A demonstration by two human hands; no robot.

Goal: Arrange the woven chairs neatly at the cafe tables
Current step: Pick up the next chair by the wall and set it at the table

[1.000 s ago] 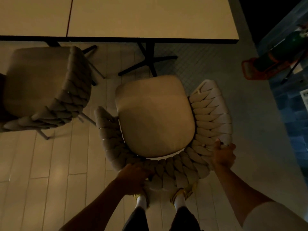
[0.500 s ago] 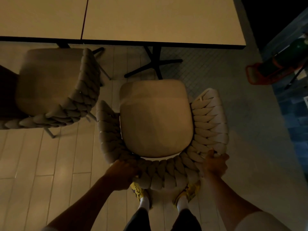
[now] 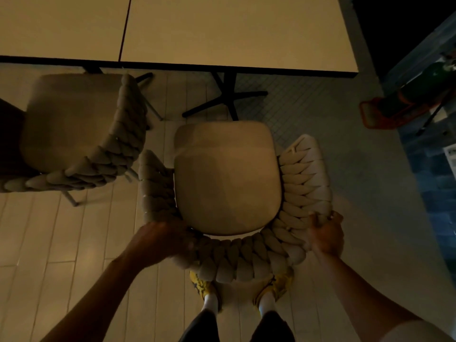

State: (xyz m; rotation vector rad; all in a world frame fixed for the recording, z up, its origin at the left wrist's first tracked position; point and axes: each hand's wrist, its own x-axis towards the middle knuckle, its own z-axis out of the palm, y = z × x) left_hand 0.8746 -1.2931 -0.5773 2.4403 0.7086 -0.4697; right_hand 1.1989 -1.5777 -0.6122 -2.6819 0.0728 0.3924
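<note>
Noted: left hand (image 3: 160, 240) and right hand (image 3: 325, 236) each grip the braided backrest of the woven chair (image 3: 227, 178); its seat lies ahead of them, just short of the worktop (image 3: 234, 33) (second chair (image 3: 74, 124) beyond the left hand).

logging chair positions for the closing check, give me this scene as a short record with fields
table: two tops butted together, black pedestal base
held chair: faces the table, seat front short of the table edge
left grip: holds the woven back, left curve
right grip: holds the woven back, right curve
second chair: to the left, angled, seat near the edge
</note>
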